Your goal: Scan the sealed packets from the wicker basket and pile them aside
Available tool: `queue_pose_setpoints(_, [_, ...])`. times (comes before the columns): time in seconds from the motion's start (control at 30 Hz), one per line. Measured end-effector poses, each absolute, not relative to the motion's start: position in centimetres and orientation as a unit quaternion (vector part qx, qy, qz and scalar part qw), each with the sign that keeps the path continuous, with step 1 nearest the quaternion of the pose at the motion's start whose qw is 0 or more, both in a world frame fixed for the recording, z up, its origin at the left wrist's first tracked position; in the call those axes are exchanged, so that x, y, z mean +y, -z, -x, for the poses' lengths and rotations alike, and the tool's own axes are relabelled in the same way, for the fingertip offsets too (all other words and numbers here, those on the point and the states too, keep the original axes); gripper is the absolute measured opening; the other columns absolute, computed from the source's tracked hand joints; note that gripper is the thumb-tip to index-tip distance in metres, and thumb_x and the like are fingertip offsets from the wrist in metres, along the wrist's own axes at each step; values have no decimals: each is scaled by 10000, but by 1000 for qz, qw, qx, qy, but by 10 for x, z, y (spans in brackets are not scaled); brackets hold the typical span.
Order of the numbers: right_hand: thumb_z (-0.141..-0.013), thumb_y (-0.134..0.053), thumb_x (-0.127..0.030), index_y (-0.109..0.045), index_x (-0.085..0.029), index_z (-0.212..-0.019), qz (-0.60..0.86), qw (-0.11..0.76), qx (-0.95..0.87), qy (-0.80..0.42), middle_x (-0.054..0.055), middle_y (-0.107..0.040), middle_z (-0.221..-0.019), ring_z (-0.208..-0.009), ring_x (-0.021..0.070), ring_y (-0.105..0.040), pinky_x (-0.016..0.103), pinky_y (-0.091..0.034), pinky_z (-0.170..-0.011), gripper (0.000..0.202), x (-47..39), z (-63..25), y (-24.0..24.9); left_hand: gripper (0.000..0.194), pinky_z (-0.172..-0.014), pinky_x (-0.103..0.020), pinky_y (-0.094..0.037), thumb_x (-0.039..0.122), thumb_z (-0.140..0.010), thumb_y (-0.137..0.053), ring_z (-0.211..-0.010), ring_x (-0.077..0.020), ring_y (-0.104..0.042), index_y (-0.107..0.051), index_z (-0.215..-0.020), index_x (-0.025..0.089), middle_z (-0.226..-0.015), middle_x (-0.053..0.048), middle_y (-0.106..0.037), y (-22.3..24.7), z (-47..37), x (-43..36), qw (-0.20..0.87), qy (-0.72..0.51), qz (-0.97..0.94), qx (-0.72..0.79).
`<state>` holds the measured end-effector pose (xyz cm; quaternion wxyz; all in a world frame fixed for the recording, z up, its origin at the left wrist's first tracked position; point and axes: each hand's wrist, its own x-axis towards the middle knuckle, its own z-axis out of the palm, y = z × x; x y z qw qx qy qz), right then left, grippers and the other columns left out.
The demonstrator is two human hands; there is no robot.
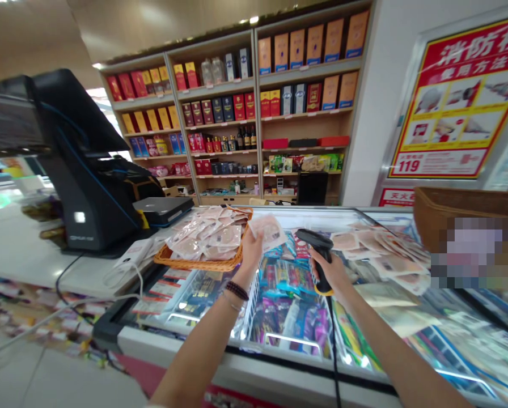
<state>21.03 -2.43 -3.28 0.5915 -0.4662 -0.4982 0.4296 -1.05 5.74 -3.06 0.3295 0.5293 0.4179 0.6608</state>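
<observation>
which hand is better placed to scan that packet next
Likely the right: the right hand grips the scanner, close to the packet, while the left hand is occupied holding that packet.

The hands are bare, the left wrist wearing a dark beaded bracelet and a thin band.

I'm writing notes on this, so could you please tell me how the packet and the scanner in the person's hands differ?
The packet is pale and flat; the scanner is black and bulkier, with yellow at its base. The left hand holds the packet by its edge, while the right hand grips the scanner's handle. A black cable hangs from the scanner; none shows on the packet. Both are held above the glass-topped case.
</observation>
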Motion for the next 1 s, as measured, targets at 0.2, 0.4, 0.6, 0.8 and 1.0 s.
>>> queue_pose_setpoints(0.2, [-802, -723, -639, -533, -254, -626, 508, 486, -614, -359, -35, -525, -401, -334, 126, -457, 269, -404, -410, 464, -33, -230, 24, 372, -973, -383, -597, 333, -908, -663, -1085, -243, -734, -643, -1235, 157, -1201, -134, -756, 78, -14, 76, 402, -677, -456, 414])
queue_pose_setpoints(0.4, [-800, -704, -595, -530, -254, -581, 543, 433, -633, -341, -19, -549, -393, -313, 134, -474, 266, -359, -406, 442, -34, -232, 26, 356, -968, -409, -610, 309, -928, -620, -1115, -258, -737, -599, -1252, 162, -1271, -155, -735, 90, -8, 81, 426, -676, -431, 420])
queue_pose_setpoints(0.6, [-805, -665, -529, -520, -256, -578, 557, 415, -645, -319, -25, -533, -368, -313, 138, -477, 261, -362, -418, 383, -38, -227, 23, 401, -980, -409, -604, 363, -924, -653, -1193, -277, -712, -591, -1269, 167, -1338, -175, -705, 93, -7, 80, 417, -684, -438, 409])
queue_pose_setpoints(0.8, [-789, -682, -569, -518, -254, -579, 543, 426, -637, -343, -28, -534, -383, -312, 126, -455, 259, -351, -404, 413, -37, -230, 24, 392, -980, -361, -597, 383, -945, -635, -1224, -253, -694, -575, -1270, 172, -1363, -174, -686, 95, -6, 82, 410, -679, -443, 417])
queue_pose_setpoints(1.0, [-755, -721, -638, -539, -244, -608, 531, 477, -599, -364, -38, -529, -410, -325, 112, -438, 246, -336, -377, 458, -36, -253, 25, 354, -1029, -346, -563, 292, -921, -639, -1224, -225, -681, -572, -1254, 195, -1365, -156, -671, 94, -2, 85, 386, -674, -447, 444])
